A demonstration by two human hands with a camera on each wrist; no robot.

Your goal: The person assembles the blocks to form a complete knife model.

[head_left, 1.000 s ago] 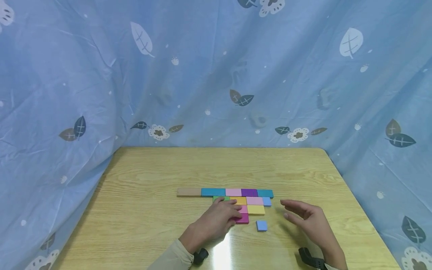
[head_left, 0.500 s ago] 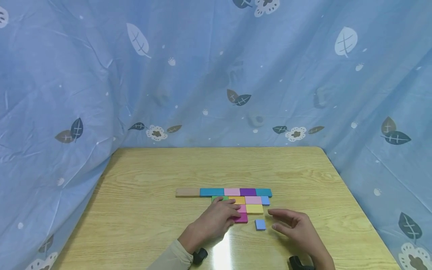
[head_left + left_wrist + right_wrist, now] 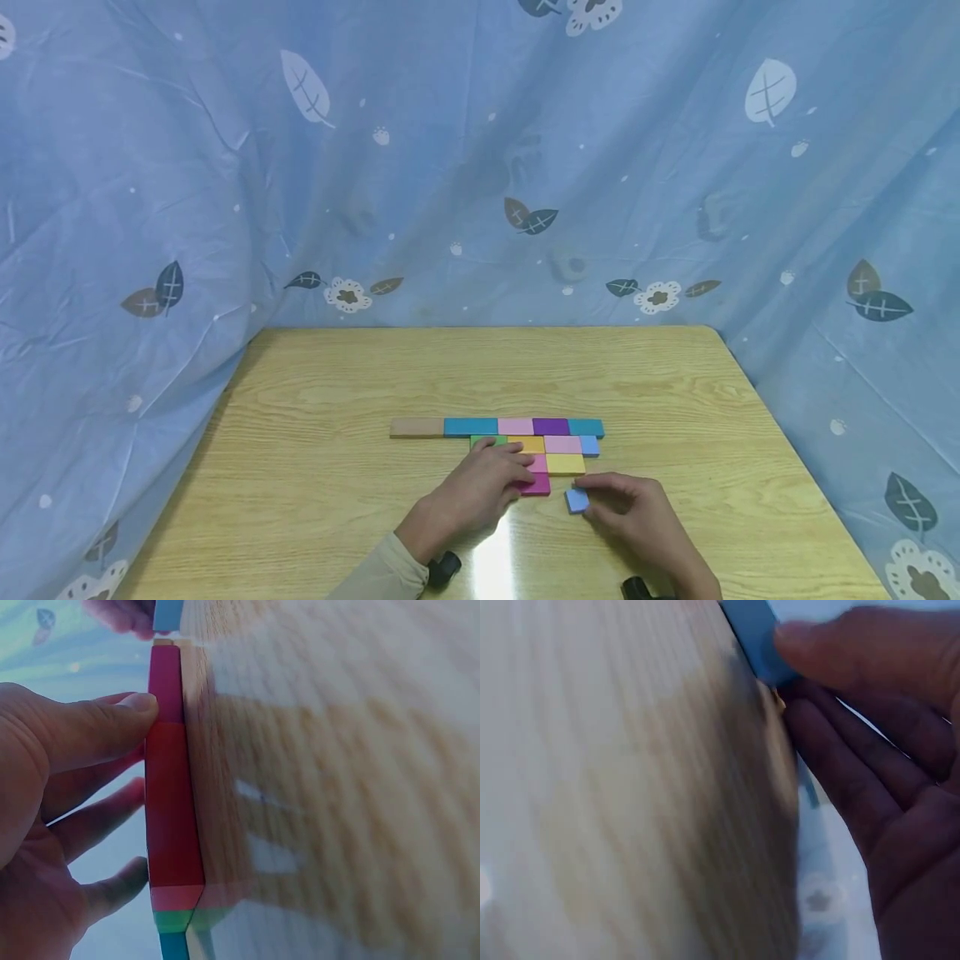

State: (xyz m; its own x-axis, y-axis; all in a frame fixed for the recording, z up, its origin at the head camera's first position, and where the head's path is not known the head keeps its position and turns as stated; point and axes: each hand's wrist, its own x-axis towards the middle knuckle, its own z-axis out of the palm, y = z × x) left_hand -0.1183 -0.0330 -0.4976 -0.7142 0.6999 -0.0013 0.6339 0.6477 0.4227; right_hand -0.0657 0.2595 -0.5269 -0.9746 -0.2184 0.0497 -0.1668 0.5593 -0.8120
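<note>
Flat coloured wooden blocks lie in several touching rows on the table. My left hand [image 3: 480, 492] rests over the left part of the nearer rows, fingers spread. In the left wrist view its thumb touches the magenta block [image 3: 166, 682] near a red block [image 3: 172, 802]. Some blocks beneath this hand are hidden in the head view. To the right, my right hand [image 3: 633, 508] pinches a small light-blue square block [image 3: 576, 501] between thumb and fingers. That block sits just right of the magenta row, apart from it, nearer me than the yellow block [image 3: 565, 464].
The farthest row runs from a tan block [image 3: 417, 427] at the left to a teal block [image 3: 586, 427] at the right. Wood-grain table [image 3: 315, 383] surrounds the rows. A blue patterned curtain [image 3: 420, 167] hangs behind and at both sides.
My right hand has moved left and taken hold of the light-blue square block, which is slightly turned. The left hand stays on the rows. The head view has shifted slightly.
</note>
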